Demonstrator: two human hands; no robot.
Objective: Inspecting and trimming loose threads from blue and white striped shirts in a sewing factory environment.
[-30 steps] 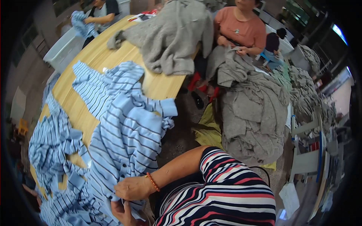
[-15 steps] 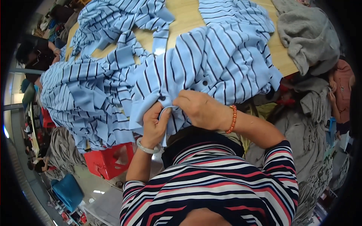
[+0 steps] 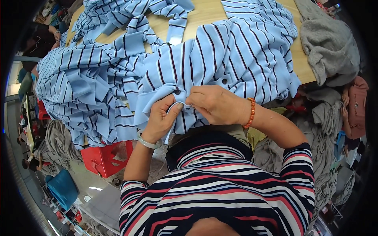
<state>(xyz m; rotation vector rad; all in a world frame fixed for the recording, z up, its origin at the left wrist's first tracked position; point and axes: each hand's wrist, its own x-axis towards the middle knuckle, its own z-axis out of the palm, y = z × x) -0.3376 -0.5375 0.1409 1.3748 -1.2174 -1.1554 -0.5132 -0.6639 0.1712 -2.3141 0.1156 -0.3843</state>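
A light-blue knit cardigan with dark and white stripes is bunched over the near edge of the table in front of me. My left hand is closed on its button band, the thumb pressing the folded edge. One dark button shows just beyond the left fingertips. My right hand meets the left with its fingers pinched together at the same band; whether a small tool or thread sits in them is hidden. Another dark button lies on the cloth beyond the right knuckles.
More blue striped garments are heaped at the left, some hanging over the wooden table's edge. Grey knitwear drapes over the right corner. A red plastic stool stands below at left. Other people are at the far left and right.
The view has shifted slightly. My right fingers have come in closer to my left thumb at the band, and the thin curved blue edge between the hands is now more covered.
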